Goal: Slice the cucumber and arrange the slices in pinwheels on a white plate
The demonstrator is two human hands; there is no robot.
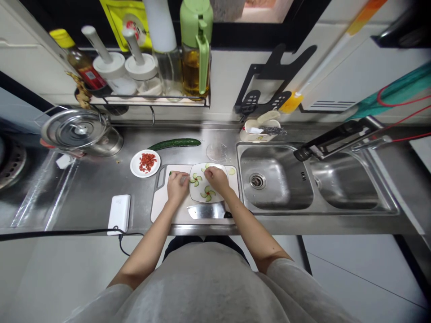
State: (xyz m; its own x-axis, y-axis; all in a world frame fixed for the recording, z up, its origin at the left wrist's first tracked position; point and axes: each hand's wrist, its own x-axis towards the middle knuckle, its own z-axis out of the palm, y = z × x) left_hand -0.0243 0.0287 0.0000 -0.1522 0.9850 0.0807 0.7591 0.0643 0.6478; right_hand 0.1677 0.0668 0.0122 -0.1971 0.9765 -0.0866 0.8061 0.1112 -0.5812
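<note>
A white square plate lies on the pale cutting board, bearing cucumber slices fanned into flower shapes with small red centres. My left hand is at the plate's left edge, fingers curled together; what they hold, if anything, is too small to make out. Over the plate's upper right, my right hand has its fingertips pinched beside some slices, and its contents are likewise unclear. A knife rests flat below the plate. One slice lies on the board at the upper right.
Behind the board are a whole cucumber and a round plate of chopped red pieces. A white power bank and a lidded steel pot stand left. The double sink is right; bottles fill the rack above.
</note>
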